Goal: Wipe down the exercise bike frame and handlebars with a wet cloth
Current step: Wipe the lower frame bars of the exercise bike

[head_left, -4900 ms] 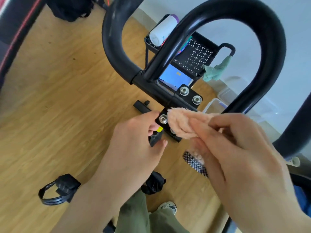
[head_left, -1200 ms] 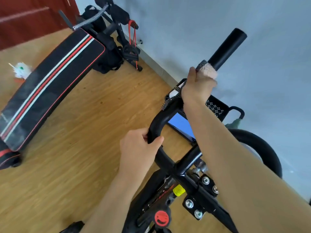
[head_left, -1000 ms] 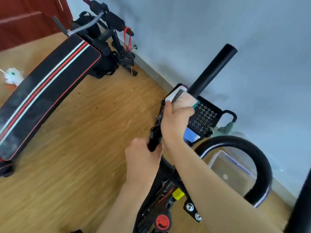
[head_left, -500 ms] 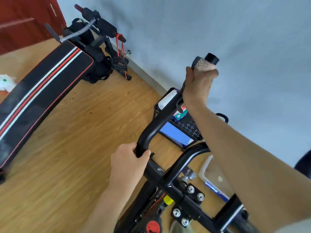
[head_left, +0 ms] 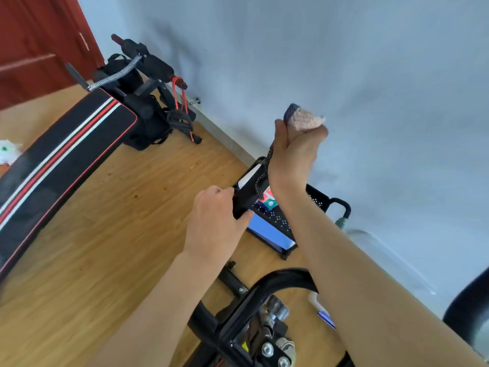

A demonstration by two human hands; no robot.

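Observation:
The black handlebar (head_left: 244,200) of the exercise bike rises from the clamp with silver bolts (head_left: 267,349) at the bottom of the view. My left hand (head_left: 214,221) grips the lower part of the left bar. My right hand (head_left: 293,152) is closed around the bar's top end, with the pink cloth (head_left: 304,120) wrapped over the tip and its dark checkered edge hanging down. The bar's tip is hidden under the cloth. A second curved bar (head_left: 277,280) loops below my right forearm.
A black padded sit-up bench (head_left: 60,154) with red and white stripes lies at the left on the wooden floor. A black perforated rack (head_left: 317,200) with a blue item stands against the grey wall beyond the bar. A red door (head_left: 39,43) is at upper left.
My right hand has slid the cloth up the bar until it covers the very tip. My left hand keeps its grip lower on the bar. The view has tilted up and left.

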